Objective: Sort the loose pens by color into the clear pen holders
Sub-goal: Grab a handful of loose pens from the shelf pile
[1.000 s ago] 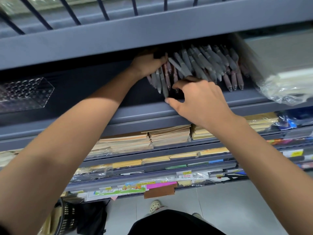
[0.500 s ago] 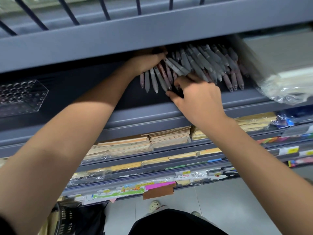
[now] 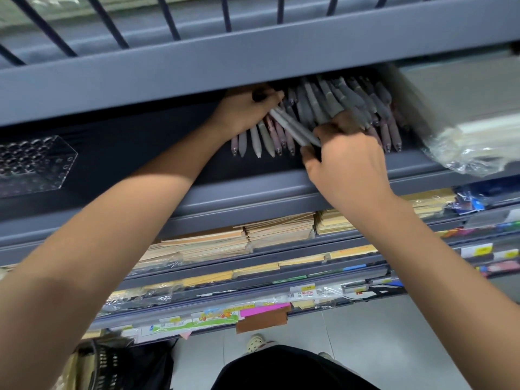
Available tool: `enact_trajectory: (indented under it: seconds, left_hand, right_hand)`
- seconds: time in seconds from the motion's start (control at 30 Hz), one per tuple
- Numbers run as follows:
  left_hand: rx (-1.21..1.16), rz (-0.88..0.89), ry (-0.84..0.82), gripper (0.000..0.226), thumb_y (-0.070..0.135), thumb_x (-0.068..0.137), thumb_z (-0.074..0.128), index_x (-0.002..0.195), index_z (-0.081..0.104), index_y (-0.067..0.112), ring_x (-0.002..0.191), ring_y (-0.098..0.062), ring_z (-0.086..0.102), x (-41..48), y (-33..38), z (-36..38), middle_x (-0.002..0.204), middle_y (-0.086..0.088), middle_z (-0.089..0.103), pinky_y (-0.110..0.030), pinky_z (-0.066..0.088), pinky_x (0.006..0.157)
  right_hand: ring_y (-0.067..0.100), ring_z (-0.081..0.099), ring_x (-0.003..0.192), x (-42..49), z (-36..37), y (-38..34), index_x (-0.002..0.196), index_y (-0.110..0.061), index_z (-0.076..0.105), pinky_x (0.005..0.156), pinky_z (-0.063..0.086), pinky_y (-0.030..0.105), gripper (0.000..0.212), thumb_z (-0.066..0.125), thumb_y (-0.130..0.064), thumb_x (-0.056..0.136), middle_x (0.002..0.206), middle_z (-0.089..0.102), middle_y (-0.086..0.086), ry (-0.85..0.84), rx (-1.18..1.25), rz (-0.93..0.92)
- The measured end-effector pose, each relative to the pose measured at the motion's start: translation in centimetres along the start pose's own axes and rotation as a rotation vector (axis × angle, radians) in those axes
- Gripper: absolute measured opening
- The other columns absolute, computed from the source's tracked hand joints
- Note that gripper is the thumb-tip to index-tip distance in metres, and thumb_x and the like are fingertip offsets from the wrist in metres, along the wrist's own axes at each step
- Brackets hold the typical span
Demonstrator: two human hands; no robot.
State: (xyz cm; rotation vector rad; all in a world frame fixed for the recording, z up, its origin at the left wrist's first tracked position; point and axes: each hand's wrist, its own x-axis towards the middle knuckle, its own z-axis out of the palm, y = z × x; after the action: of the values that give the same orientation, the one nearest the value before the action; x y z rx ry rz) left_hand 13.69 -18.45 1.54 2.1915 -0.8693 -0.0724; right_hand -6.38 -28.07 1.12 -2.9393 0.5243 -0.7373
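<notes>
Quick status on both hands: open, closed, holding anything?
Left hand: closed around a bunch of pens, grey and pinkish, tips sticking out below.
Right hand: fingers curled, pinching the slanted grey pens.

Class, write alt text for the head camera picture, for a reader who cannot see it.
Two bare hands sort a heap of grey and pink pens on a dark shelf: the left hand grips a fanned bunch, the right hand pinches grey ones. A clear pen holder sits further left.
</notes>
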Motion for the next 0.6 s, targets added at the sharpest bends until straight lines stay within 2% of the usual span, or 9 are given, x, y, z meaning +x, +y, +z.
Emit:
enact_trajectory:
  seconds: [0.07, 0.17, 0.27, 0.37, 0.47, 0.53, 0.6]
  left_hand:
    - [0.015, 0.025, 0.036, 0.028, 0.037, 0.099, 0.059, 0.109, 0.072, 0.014, 0.11, -0.013, 0.061, 0.0, -0.1, 0.1, 0.108, 0.003, 0.068, -0.014, 0.043, 0.088]
    - [-0.011, 0.006, 0.117, 0.037, 0.032, 0.1, 0.058, 0.128, 0.066, 0.008, 0.125, -0.019, 0.057, 0.2, -0.1, 0.2, 0.131, -0.007, 0.065, -0.025, 0.04, 0.108]
    - [-0.09, -0.062, 0.247, 0.038, 0.028, 0.102, 0.055, 0.135, 0.06, 0.009, 0.133, -0.019, 0.05, 0.5, 0.1, -0.1, 0.142, -0.008, 0.058, -0.025, 0.031, 0.114]
    - [-0.128, -0.14, 0.205, 0.039, 0.038, 0.101, 0.053, 0.133, 0.063, 0.017, 0.127, -0.011, 0.053, 0.1, 0.3, -0.1, 0.139, -0.001, 0.061, -0.013, 0.035, 0.104]
    - [-0.212, -0.152, 0.175, 0.033, 0.041, 0.096, 0.061, 0.122, 0.069, 0.023, 0.109, 0.002, 0.057, -0.8, 0.5, 0.0, 0.123, 0.011, 0.065, 0.006, 0.035, 0.078]
    - [-0.166, -0.134, 0.135, 0.032, 0.048, 0.093, 0.062, 0.116, 0.071, 0.027, 0.107, -0.001, 0.061, -1.0, 0.6, -0.1, 0.117, 0.012, 0.068, 0.004, 0.037, 0.075]
    - [-0.08, -0.122, 0.054, 0.037, 0.058, 0.09, 0.059, 0.113, 0.071, 0.031, 0.109, -0.007, 0.063, -1.0, 0.7, -0.2, 0.116, 0.008, 0.07, -0.007, 0.043, 0.081]
  right_hand:
    - [0.039, 0.063, 0.075, 0.2, 0.1, -0.5, 0.104, -0.009, 0.065, 0.061, 0.034, 0.032, 0.03, 0.06, -0.035, 0.091, 0.117, 0.058, 0.016, 0.035, 0.013, -0.023]
    - [0.037, 0.065, 0.077, 0.7, 0.4, -1.3, 0.103, -0.013, 0.064, 0.059, 0.036, 0.031, 0.036, 0.052, -0.046, 0.095, 0.09, 0.068, 0.014, 0.06, 0.032, -0.028]
    - [0.035, 0.065, 0.082, 1.6, 0.7, -2.3, 0.098, -0.015, 0.066, 0.062, 0.037, 0.032, 0.043, 0.047, -0.053, 0.096, 0.083, 0.069, 0.013, 0.036, 0.073, 0.005]
    - [0.034, 0.065, 0.083, 2.1, 1.1, -3.3, 0.097, -0.018, 0.066, 0.062, 0.035, 0.03, 0.043, 0.049, -0.057, 0.094, 0.085, 0.069, 0.011, 0.009, 0.129, 0.016]
    - [0.028, 0.063, 0.093, 1.6, 1.3, -3.2, 0.104, -0.021, 0.068, 0.07, 0.046, 0.03, 0.036, 0.054, -0.052, 0.092, 0.098, 0.07, 0.003, -0.051, 0.296, -0.025]
    - [0.027, 0.063, 0.099, 1.0, 1.3, -2.3, 0.109, -0.019, 0.069, 0.078, 0.051, 0.032, 0.029, 0.059, -0.04, 0.093, 0.105, 0.068, 0.003, -0.009, 0.353, -0.061]
    - [0.028, 0.062, 0.104, 0.4, 1.2, -1.3, 0.116, -0.017, 0.069, 0.085, 0.053, 0.036, 0.028, 0.06, -0.03, 0.093, 0.109, 0.068, 0.005, 0.002, 0.352, -0.109]
